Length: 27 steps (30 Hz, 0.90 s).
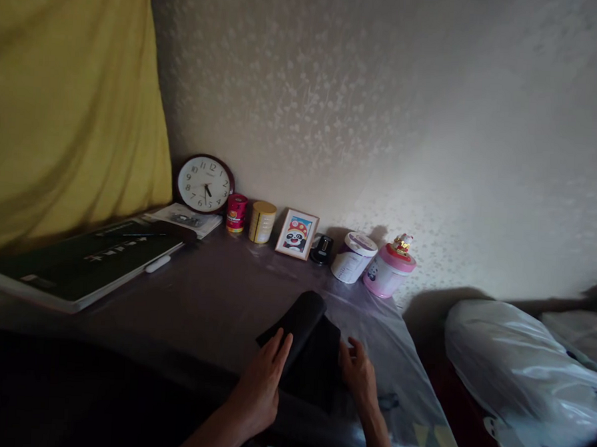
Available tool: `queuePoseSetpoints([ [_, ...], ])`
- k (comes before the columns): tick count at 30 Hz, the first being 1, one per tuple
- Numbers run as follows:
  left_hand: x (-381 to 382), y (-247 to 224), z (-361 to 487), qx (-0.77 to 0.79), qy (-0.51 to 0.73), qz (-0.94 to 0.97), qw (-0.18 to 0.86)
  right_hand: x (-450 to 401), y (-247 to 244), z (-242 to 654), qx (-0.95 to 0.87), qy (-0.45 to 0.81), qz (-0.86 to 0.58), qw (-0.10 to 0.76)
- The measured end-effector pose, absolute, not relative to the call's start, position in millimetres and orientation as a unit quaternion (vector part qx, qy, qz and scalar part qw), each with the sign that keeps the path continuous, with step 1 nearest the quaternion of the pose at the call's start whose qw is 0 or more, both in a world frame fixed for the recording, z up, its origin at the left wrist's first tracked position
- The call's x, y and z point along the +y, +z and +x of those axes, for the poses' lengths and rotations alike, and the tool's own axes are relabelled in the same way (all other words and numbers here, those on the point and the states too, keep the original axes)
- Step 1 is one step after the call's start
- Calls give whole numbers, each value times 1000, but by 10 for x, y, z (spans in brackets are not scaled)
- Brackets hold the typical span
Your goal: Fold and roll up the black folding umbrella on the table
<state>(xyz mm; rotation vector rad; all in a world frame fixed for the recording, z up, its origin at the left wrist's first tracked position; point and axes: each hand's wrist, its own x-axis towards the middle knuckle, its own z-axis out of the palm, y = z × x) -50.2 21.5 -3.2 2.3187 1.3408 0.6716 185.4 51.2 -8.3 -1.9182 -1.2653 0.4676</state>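
A piece of black cloth or soft sheet [316,358] lies near the front of the table, its left part raised in a rounded fold. My left hand [260,381] holds this fold at its lower left, two fingers stretched along the surface and the thumb out of sight. Beside the right edge of the black piece is my right hand [358,373], its fingers loosely bent and apart. Whether its fingertips touch the edge is hard to make out in the dim light.
Clear plastic covers the table [215,292]. Along the wall stand a round clock [205,184], a red can [236,213], a yellow can [262,223], a framed panda picture [296,235] and two tubs [353,258]. A large green book [96,259] lies left; plastic bags [511,368] sit right.
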Motion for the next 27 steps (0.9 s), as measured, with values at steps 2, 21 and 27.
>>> queuePoseSetpoints([
  [2, 203, -15, -507, 486, 227, 821, 193, 516, -87, 1898, -507, 161, -764, 365],
  [21, 204, -184, -456, 483, 274, 808, 197, 731, 207, 1464, -506, 314, -665, 450],
  [27, 180, -209, -436, 499, 263, 807, 175, 854, 371, 1209, -524, 319, -634, 470],
])
